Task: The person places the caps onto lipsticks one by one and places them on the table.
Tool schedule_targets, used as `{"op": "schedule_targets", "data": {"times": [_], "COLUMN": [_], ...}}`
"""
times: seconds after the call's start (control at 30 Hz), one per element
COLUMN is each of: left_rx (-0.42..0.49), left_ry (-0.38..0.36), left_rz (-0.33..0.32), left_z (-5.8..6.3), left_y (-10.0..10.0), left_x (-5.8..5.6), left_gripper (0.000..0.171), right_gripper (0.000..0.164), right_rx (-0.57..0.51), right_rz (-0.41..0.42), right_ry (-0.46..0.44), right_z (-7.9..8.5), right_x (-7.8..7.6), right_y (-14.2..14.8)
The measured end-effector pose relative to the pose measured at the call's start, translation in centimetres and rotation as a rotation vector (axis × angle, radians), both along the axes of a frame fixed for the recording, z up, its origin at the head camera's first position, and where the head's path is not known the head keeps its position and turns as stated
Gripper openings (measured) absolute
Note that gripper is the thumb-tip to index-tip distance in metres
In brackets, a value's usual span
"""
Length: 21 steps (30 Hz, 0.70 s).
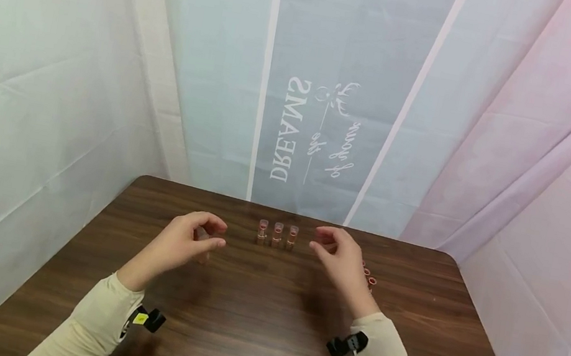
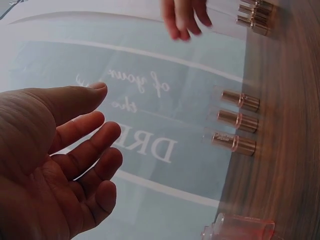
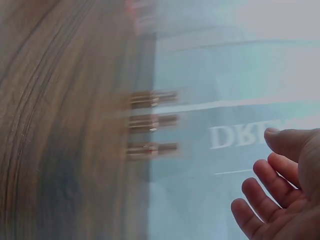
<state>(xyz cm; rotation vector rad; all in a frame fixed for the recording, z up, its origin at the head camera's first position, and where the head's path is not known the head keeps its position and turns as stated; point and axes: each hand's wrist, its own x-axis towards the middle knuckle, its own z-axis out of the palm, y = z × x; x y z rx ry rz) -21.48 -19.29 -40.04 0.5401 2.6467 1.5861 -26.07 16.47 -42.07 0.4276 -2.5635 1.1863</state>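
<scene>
Three lipsticks [image 1: 277,234]: rose-gold tubes with clear caps, upright, side by side in a row near the table's [image 1: 259,337] far edge, centred.

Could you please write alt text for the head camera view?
Two empty hands, left hand and right hand, hover over a dark wooden table, flanking three upright lipsticks in a row near its far edge.

Dark wood table [image 1: 261,325] carrying three tubes [image 1: 276,234] standing upright in a row near its far edge, more tubes [image 1: 369,276] lying at right.
</scene>
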Motion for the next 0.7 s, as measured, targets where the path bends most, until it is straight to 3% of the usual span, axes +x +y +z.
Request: {"op": "schedule_targets", "data": {"times": [0.17,0.3,0.7], "left_rx": [0.006,0.012,0.027], "left_ry": [-0.009,-0.013,0.007], "left_rz": [0.003,-0.004,-0.014], "left_z": [0.1,0.1,0.1], "left_y": [-0.1,-0.3,-0.2], "left_x": [0.0,0.0,0.2], "left_gripper": [0.03,0.032,0.033], "right_gripper": [0.029,0.028,0.026], "right_rx": [-0.029,-0.072,-0.1], "right_rz": [-0.008,-0.004,-0.017], "right_ry": [0.042,0.051,0.069], "right_z": [1.5,1.9,1.8], "right_x": [3.3,5.1,6.5], "right_y": [1.2,1.4,1.6]}}
